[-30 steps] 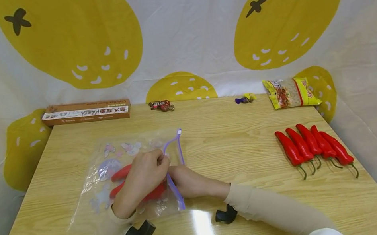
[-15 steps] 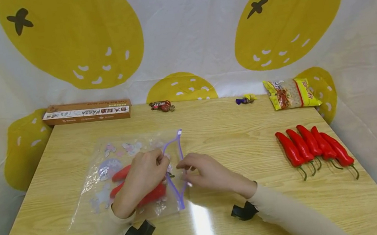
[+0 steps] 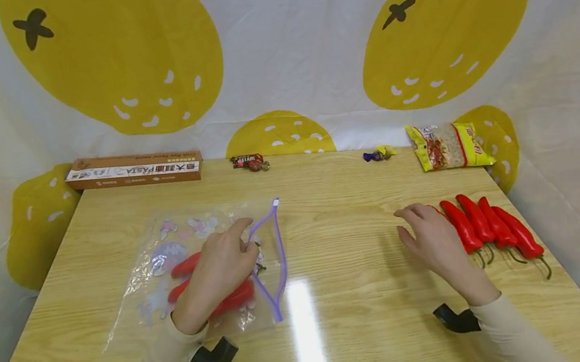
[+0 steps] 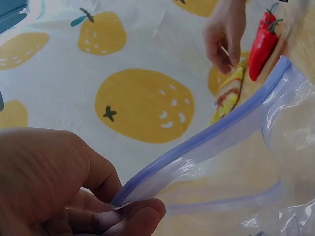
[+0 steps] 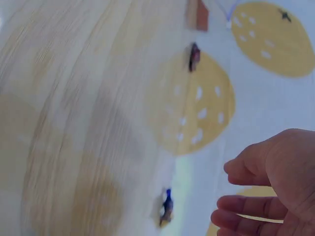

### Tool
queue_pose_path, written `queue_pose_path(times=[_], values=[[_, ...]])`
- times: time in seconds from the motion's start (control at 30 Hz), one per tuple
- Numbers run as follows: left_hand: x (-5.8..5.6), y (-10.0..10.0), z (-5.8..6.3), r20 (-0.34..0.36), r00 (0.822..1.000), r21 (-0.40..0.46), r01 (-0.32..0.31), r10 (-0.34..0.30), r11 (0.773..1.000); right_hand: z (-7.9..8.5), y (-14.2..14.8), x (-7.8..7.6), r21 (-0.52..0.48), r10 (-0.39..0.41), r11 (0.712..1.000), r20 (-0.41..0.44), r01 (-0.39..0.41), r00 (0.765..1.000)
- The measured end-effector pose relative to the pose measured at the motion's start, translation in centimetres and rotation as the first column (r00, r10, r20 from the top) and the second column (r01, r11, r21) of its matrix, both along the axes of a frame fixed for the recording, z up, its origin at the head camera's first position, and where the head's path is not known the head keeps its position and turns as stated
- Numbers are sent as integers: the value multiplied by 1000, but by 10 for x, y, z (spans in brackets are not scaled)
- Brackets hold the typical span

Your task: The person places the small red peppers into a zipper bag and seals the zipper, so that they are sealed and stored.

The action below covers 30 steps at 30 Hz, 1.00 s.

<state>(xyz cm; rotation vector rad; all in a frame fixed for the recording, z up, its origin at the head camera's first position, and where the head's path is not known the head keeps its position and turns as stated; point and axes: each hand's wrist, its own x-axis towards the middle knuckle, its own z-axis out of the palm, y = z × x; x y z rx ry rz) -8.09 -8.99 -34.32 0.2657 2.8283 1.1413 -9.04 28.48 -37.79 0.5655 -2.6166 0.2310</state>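
Observation:
My left hand [image 3: 219, 271] lies over a clear zip bag [image 3: 280, 250] with a purple seal and pinches its edge between thumb and finger, as the left wrist view shows. The bag's mouth gapes toward the right. Inside it are several red chili peppers [image 3: 234, 297], partly hidden by this hand. My right hand [image 3: 438, 243] is at the left end of a row of red chili peppers [image 3: 497, 226] and overlaps the leftmost one in the head view. Its fingers are apart and loosely bent, with nothing between them in the right wrist view.
Along the back edge stand a brown pasta box [image 3: 134, 171], a red-wrapped candy [image 3: 250, 162], a purple and yellow candy [image 3: 378, 154] and a yellow snack packet [image 3: 449, 145]. Fruit-print cloth [image 3: 288, 51] hangs behind the wooden table [image 3: 351, 296].
My right hand has come out of the bag's mouth and moved right to the row of chili peppers. The left hand keeps its place on the bag, whose mouth now gapes wider.

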Motion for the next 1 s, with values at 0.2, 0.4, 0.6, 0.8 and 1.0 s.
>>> queue_pose_path(times=[0.2, 0.4, 0.6, 0.8, 1.0], values=[[0, -1, -2, -89, 996, -3, 16, -16, 1000, -3, 34, 3, 39, -157, 987, -26, 158, 987], [-1, 0, -4, -147, 989, -17, -7, 4, 1000, -8, 52, 8, 97, -319, 943, 3, 317, 948], [0, -1, -5, -198, 980, -22, -11, 6, 1000, -10, 59, 11, 174, -413, 905, 132, 389, 901], [0, 0, -3, -164, 986, 7, -15, 16, 1000, -10, 61, 10, 206, -441, 894, 252, 397, 862], [-1, 0, -3, -172, 985, -10, -27, 25, 1000, -6, 53, 11, 125, -408, 913, 275, 388, 871]])
